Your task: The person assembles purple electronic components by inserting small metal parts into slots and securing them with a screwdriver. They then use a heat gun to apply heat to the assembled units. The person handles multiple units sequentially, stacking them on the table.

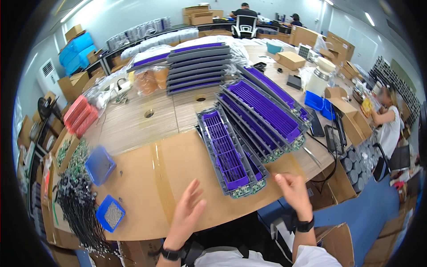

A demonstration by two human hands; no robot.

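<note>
A long grey housing with a purple slatted insert lies in front of me, with a green circuit board showing at its near end. A second one lies partly hidden under its right side. My left hand hovers over the cardboard left of the near end, fingers stretched and thumb apart, holding nothing. To the right of that end is my right hand, its fingers loosely bent and nothing visible in them. Neither hand appears to touch the housings. More purple-and-grey housings lie overlapped behind and to the right.
Blue bins stand left, the nearer holding small metal parts. Beside them hang black cables. Stacked grey housings lie at the back. Tweezers and a keyboard are right. A person sits far right.
</note>
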